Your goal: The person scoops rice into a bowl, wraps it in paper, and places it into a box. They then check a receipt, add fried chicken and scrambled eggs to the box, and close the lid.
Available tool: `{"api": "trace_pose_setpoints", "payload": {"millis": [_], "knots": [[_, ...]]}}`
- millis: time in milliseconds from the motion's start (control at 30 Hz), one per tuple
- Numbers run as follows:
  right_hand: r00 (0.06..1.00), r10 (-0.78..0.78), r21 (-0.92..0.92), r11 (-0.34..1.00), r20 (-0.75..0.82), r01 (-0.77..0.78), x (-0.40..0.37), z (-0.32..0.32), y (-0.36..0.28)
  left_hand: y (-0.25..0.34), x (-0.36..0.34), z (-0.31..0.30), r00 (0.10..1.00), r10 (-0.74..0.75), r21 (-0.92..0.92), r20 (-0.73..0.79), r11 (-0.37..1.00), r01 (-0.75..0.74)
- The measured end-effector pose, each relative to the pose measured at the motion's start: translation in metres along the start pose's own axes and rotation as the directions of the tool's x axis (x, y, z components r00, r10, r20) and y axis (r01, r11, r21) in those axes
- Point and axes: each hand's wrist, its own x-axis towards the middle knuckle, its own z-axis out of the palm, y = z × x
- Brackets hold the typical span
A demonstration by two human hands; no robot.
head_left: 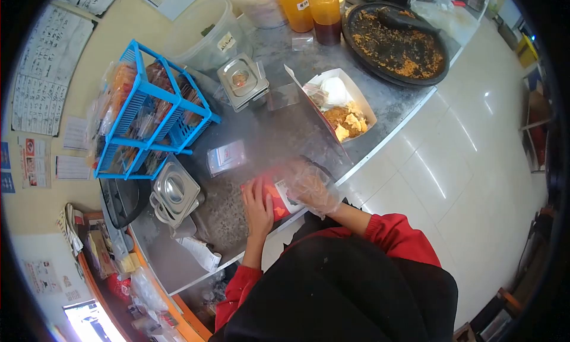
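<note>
A red and white cardboard food box point(281, 195) lies on the grey counter close to my body. My left hand point(259, 211) is bare, its fingers stretched out flat over the box's left side. At the box's right side is my right hand point(313, 190), in a clear plastic glove. Haze and the wrinkled glove hide how its fingers lie. Farther along the counter stands an open food box point(367, 110), lid raised, holding a white rice mound point(335, 92) and brown crumbly fried food point(344, 122).
A stone mortar point(395, 45) with orange-brown paste and a pestle stands far right. Beyond are sauce bottles point(328, 21) and a clear tub point(208, 39). On the left are a blue rack point(139, 143) of packets, steel lidded containers point(177, 190) and a small packet point(227, 158).
</note>
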Motion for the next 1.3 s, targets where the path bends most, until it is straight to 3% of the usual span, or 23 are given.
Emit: {"api": "trace_pose_setpoints", "payload": {"millis": [233, 333, 433, 467, 567, 700, 800, 833, 867, 933, 1033, 1067, 1167, 1233, 1267, 1300], "knots": [[1.0, 0.0, -0.025, 1.0, 0.012, 0.0, 0.007, 0.008, 0.003, 0.001, 0.001, 0.003, 0.999, -0.02, 0.128, -0.03, 0.992, 0.024], [0.999, 0.031, -0.01, 0.999, -0.014, -0.031, 0.011, 0.002, -0.002, 0.003, -0.006, 0.004, 0.985, -0.17, 0.034, -0.036, 0.985, 0.171], [0.998, -0.002, 0.0, 1.0, -0.062, 0.002, 0.011, 0.007, -0.001, 0.003, -0.014, 0.005, 0.99, -0.013, 0.187, -0.142, 0.982, 0.04], [0.998, 0.003, -0.004, 1.0, -0.056, -0.003, 0.011, 0.008, -0.002, 0.01, -0.008, -0.001, 0.978, -0.025, 0.208, -0.205, 0.976, 0.069], [0.999, 0.014, -0.003, 1.0, -0.031, -0.014, 0.014, 0.008, -0.001, -0.003, -0.001, 0.005, 0.999, -0.02, 0.001, -0.035, 1.0, 0.02], [1.0, 0.016, 0.051, 0.999, 0.015, -0.017, 0.012, 0.007, 0.002, 0.002, -0.007, 0.0, 0.989, -0.046, 0.061, -0.142, 0.997, 0.055], [0.997, 0.063, 0.062, 0.996, -0.043, -0.06, 0.015, 0.017, 0.009, -0.002, 0.0, 0.002, 0.99, -0.137, 0.076, 0.038, 0.988, 0.134], [0.993, 0.088, 0.059, 0.995, -0.076, -0.083, 0.016, 0.02, 0.011, -0.003, -0.002, 0.004, 0.994, -0.111, 0.096, -0.016, 0.989, 0.112], [0.985, 0.174, 0.271, 0.948, -0.001, -0.167, 0.014, 0.024, 0.016, -0.003, -0.002, 0.008, 0.994, -0.081, 0.117, -0.073, 0.989, 0.089], [0.937, 0.285, 0.62, 0.704, 0.202, -0.348, 0.01, 0.03, 0.019, -0.007, -0.003, 0.007, 0.991, -0.064, 0.101, -0.118, 0.992, 0.076], [0.842, 0.386, 0.689, 0.491, 0.377, -0.533, 0.014, 0.037, 0.005, 0.007, -0.015, -0.003, 0.996, -0.015, 0.061, 0.09, 0.998, 0.01], [0.895, 0.325, 0.715, 0.542, 0.306, -0.441, 0.012, 0.051, 0.0, 0.006, -0.021, -0.01, 0.989, -0.033, 0.117, 0.146, 0.993, 0.016], [0.86, 0.282, 0.742, 0.436, 0.425, -0.509, 0.018, 0.075, -0.033, -0.035, -0.05, -0.017, 0.987, -0.065, 0.157, 0.145, 0.987, 0.042], [0.984, 0.161, 0.563, 0.808, 0.072, -0.173, 0.027, 0.081, -0.062, -0.053, -0.064, -0.035, 0.976, -0.158, 0.228, 0.152, 0.966, 0.121], [0.995, 0.049, 0.383, 0.923, -0.082, -0.014, 0.033, 0.074, -0.072, -0.063, -0.068, -0.047, 0.968, -0.194, 0.27, 0.16, 0.952, 0.146], [0.994, 0.026, 0.318, 0.948, -0.104, 0.008, 0.038, 0.055, -0.078, -0.072, -0.068, -0.059, 0.956, -0.252, 0.265, 0.151, 0.942, 0.207]]}}
